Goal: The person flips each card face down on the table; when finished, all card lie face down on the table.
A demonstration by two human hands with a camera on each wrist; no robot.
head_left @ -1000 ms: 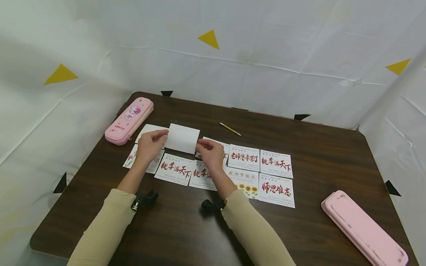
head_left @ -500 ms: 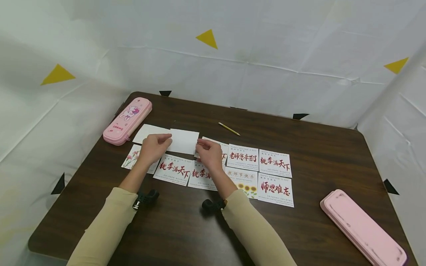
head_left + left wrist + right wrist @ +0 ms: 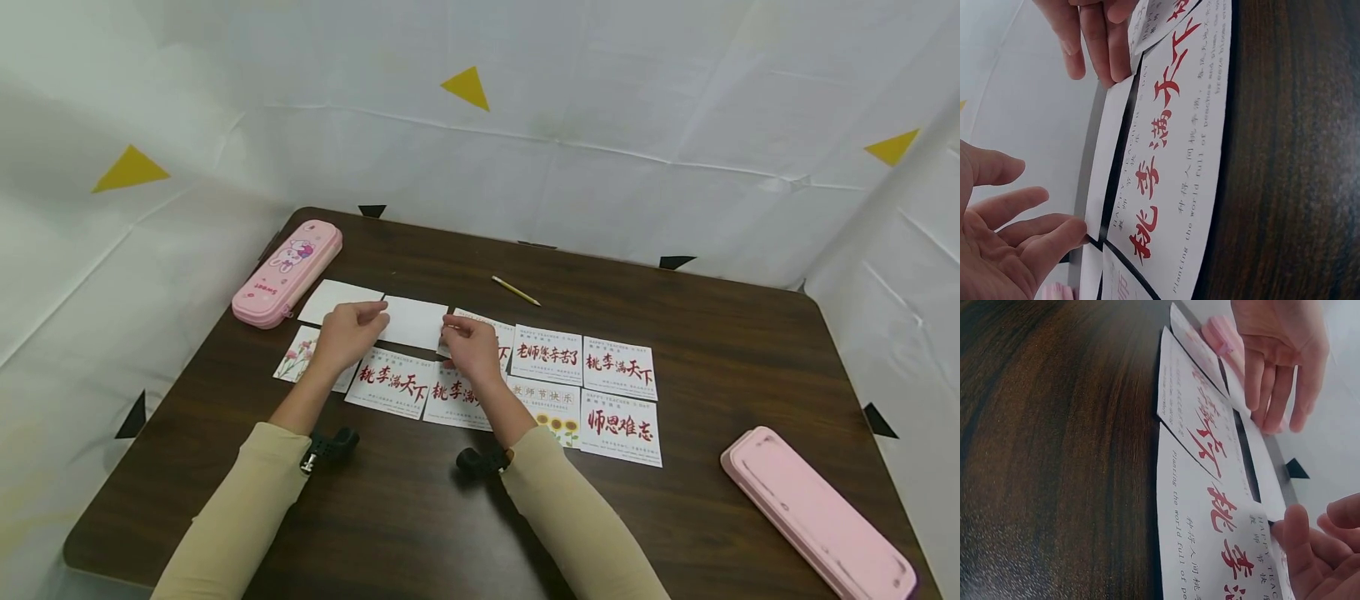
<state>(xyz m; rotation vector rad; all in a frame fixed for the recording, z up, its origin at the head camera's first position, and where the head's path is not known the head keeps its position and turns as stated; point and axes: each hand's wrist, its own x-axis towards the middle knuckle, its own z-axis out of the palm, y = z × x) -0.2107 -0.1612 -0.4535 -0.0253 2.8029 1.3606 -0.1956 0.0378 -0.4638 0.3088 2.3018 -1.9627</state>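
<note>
A blank white card (image 3: 414,322) lies flat in the back row of cards, second from the left. My left hand (image 3: 348,337) is at its left edge, and in the left wrist view that hand's (image 3: 1007,231) fingertips touch the card's corner with fingers extended. At the opposite edge is my right hand (image 3: 474,346), whose fingertips touch the card's right end. Another blank card (image 3: 330,300) lies to the left, partly behind the left hand. In front, a card with red lettering (image 3: 388,383) sits beside a flower card (image 3: 300,354), which the left wrist partly covers.
More printed cards, such as a red-lettered one (image 3: 621,427), continue the two rows rightward. A pencil (image 3: 516,291) lies behind them. One pink pencil case (image 3: 288,273) is at the back left, another (image 3: 817,512) at the front right. White sheeting (image 3: 600,108) surrounds the table.
The blank card, earlier held tilted up between both hands, has come down flat onto the table. My left hand has shifted slightly right; the right hand has barely moved.
</note>
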